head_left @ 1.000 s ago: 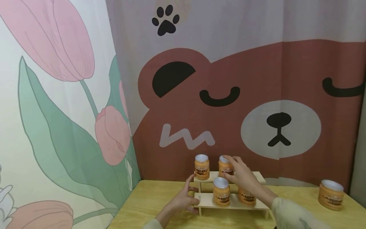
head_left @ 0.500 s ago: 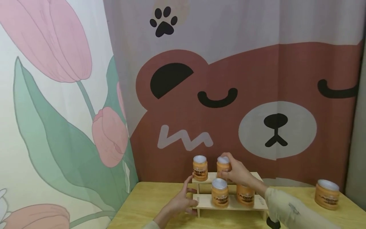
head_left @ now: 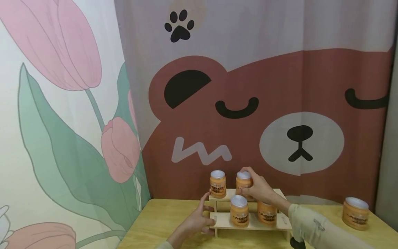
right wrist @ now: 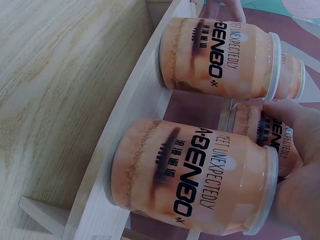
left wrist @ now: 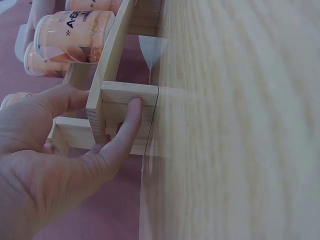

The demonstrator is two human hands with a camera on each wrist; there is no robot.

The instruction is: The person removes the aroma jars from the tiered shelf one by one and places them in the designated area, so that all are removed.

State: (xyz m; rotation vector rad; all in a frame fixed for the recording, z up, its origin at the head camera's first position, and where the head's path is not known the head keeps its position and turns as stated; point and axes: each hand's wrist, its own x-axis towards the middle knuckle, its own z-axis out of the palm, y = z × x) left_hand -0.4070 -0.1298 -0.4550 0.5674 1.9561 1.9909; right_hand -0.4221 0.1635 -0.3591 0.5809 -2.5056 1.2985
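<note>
My right hand (head_left: 260, 188) reaches over the front row and grips an orange can (head_left: 243, 186) with a silvery lid, on the upper tier of a small two-tier wooden rack (head_left: 220, 222). Its thumb lies on the near side and its fingers cross the lid. At the rack's left end, my left hand (left wrist: 55, 155) holds the end of the lower tier, with a fingertip (left wrist: 134, 106) on the leg. Left of the gripped can stands another upper can (head_left: 218, 185). On the lower tier are two more, a left can (head_left: 239, 212) and a right can (right wrist: 195, 177).
One more orange can (head_left: 356, 214) stands alone on the yellow wood-grain table (head_left: 164, 214), toward the right edge. A curtain (head_left: 192, 180) with a bear print hangs behind the table. Beside the rack's right leg is a small black object (head_left: 297, 243).
The right hand has shifted slightly on the upper can, which stays at about the same spot. The left hand keeps its place on the rack. The head view has tilted a little.
</note>
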